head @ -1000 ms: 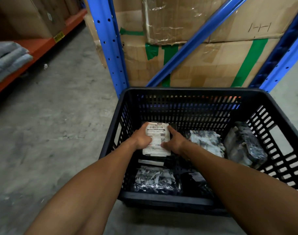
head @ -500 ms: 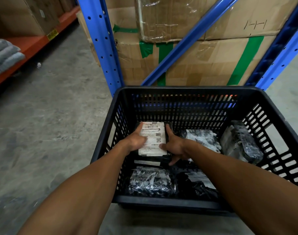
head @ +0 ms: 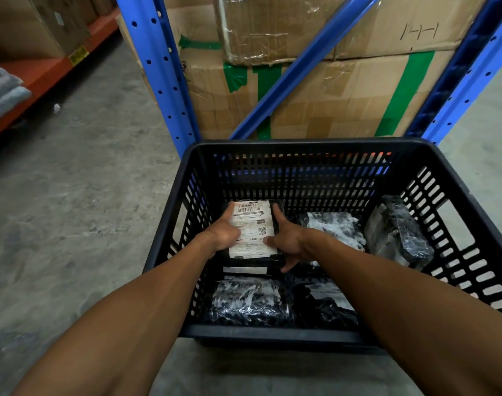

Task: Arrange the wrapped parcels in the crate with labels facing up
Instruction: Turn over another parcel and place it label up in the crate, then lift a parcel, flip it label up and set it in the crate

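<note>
Pinching the black-wrapped parcel with white label [head: 251, 228] between left hand [head: 222, 235] and right hand [head: 290, 241], far-left corner of black slotted plastic crate [head: 301, 144]; loose grip could flip it face-down

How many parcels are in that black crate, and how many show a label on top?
Label fully showing on top: 1, the labelled parcel held by both hands
Label partly visible: 1, near-right parcel
No label visible: 3
Total: 5 parcels

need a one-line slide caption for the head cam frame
Both hands, left hand and right hand, press a label-up parcel flat in the black crate among other wrapped parcels.
</note>
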`<action>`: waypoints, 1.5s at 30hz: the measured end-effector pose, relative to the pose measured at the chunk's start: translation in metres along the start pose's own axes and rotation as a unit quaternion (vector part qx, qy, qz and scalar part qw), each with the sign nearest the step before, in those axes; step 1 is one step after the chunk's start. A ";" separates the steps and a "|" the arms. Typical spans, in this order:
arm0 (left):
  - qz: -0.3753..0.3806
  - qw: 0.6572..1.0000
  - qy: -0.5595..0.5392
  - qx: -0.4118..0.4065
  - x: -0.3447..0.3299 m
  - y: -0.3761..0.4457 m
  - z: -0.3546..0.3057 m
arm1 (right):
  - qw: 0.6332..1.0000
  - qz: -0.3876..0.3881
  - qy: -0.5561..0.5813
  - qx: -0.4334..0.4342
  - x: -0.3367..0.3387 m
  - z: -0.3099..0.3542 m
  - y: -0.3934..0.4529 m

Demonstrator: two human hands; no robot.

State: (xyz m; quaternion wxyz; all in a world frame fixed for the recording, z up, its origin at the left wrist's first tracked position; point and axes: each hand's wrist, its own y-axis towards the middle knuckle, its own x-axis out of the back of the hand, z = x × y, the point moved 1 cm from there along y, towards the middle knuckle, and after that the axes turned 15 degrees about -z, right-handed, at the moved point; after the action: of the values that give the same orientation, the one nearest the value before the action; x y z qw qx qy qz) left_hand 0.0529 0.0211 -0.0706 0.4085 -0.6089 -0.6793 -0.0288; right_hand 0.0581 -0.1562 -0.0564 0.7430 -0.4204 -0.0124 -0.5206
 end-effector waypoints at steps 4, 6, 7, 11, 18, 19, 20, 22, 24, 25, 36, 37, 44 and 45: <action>-0.084 0.945 0.308 -0.074 -0.002 -0.020 -0.028 | 0.995 -0.041 -0.081 0.037 0.022 0.005 -0.012; -0.170 0.900 0.348 -0.198 -0.008 -0.033 -0.051 | 0.985 -0.127 -0.097 0.061 0.045 -0.002 -0.010; -0.184 0.899 0.311 -0.247 -0.015 -0.038 -0.062 | 0.979 -0.174 -0.090 0.058 0.058 -0.010 -0.006; -0.026 0.980 0.087 -0.179 -0.064 -0.041 -0.091 | 0.962 -0.254 -0.098 -0.002 0.091 -0.055 0.006; 0.108 0.993 0.022 -0.031 -0.121 -0.033 -0.099 | 0.978 -0.198 -0.005 -0.061 0.094 -0.076 0.026; 0.119 0.993 0.027 -0.013 -0.124 -0.031 -0.096 | 0.979 -0.197 -0.001 -0.053 0.092 -0.074 0.021; 0.127 0.991 0.032 -0.001 -0.126 -0.031 -0.092 | 0.980 -0.192 0.003 -0.051 0.090 -0.074 0.018; 0.137 0.990 0.023 0.009 -0.129 -0.033 -0.089 | 0.981 -0.190 0.024 -0.039 0.088 -0.077 0.017; 0.136 0.991 -0.011 0.014 -0.132 -0.035 -0.089 | 0.978 -0.202 0.049 -0.027 0.089 -0.077 0.015; 0.129 0.991 -0.026 0.024 -0.133 -0.036 -0.089 | 0.977 -0.206 0.047 -0.023 0.090 -0.078 0.013; -0.009 0.978 -0.194 0.074 -0.143 -0.019 -0.100 | 0.969 -0.196 0.124 -0.079 0.092 -0.069 0.008; -0.003 0.974 -0.213 0.072 -0.147 -0.014 -0.099 | 0.967 -0.201 0.139 -0.077 0.092 -0.067 0.006; 0.021 0.963 -0.263 0.052 -0.122 -0.052 -0.116 | 0.936 -0.162 0.284 -0.129 0.093 -0.068 -0.002; 0.019 0.964 -0.261 0.036 -0.121 -0.054 -0.118 | 0.931 -0.158 0.300 -0.132 0.095 -0.067 -0.005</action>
State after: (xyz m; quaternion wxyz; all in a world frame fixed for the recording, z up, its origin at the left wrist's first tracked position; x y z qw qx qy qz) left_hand 0.0591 -0.1527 -0.0389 0.2388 -0.5930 -0.7515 0.1631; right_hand 0.0694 -0.2718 -0.0539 0.5576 -0.3314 0.2140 -0.7304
